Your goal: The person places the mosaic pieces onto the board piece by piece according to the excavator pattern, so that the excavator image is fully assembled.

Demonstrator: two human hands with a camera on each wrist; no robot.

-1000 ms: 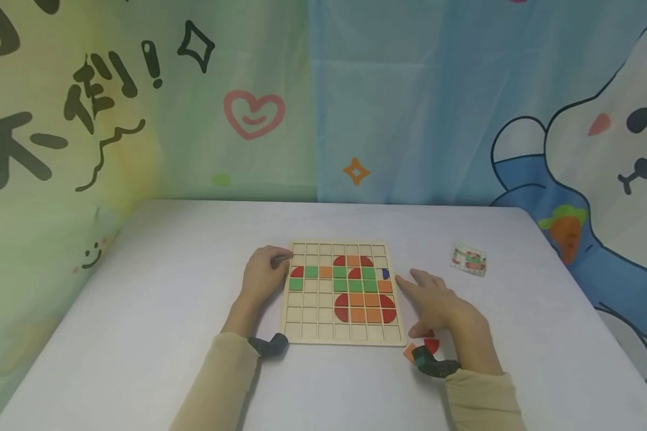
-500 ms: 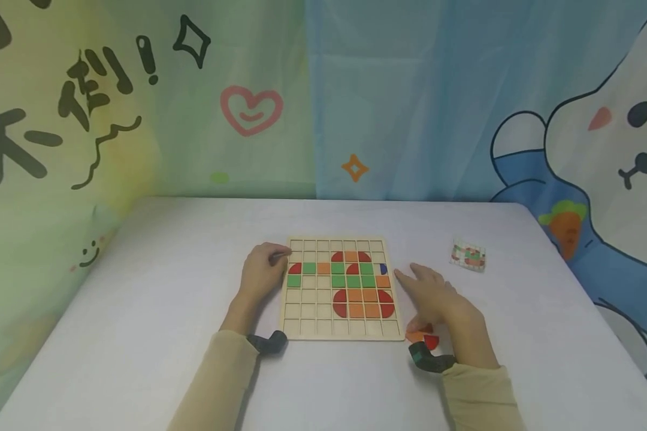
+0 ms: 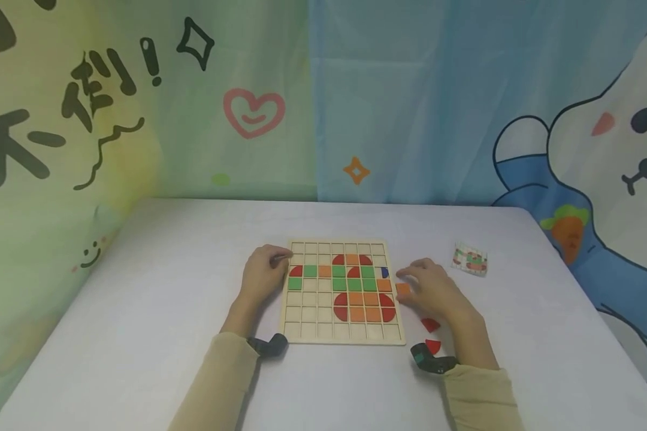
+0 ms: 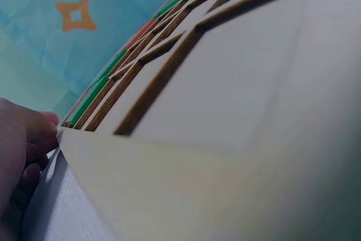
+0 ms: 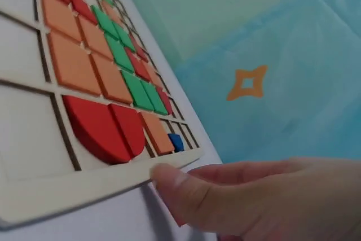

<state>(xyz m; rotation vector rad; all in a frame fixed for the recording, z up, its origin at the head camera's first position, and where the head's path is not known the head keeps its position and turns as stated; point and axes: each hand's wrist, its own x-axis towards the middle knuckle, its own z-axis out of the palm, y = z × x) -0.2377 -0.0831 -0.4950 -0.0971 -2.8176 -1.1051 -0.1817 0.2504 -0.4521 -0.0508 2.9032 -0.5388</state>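
A wooden grid board lies on the white table, partly filled with green, orange and red tiles and one small blue piece. My left hand grips the board's left edge, fingers curled and thumb on top; the left wrist view shows those fingers against the board. My right hand sits just off the board's right edge, fingers curled, pinching an orange square tile. In the right wrist view the thumb lies by the board's rim, and the tile is hidden.
Two loose red pieces lie on the table by my right wrist. A small pattern card lies to the far right. Printed cloth backdrops close off the table's back and left sides.
My right hand curled its fingers and drew forward along the board's right edge, bringing the orange tile from near the wrist. The red pieces are now uncovered. The left hand stayed put.
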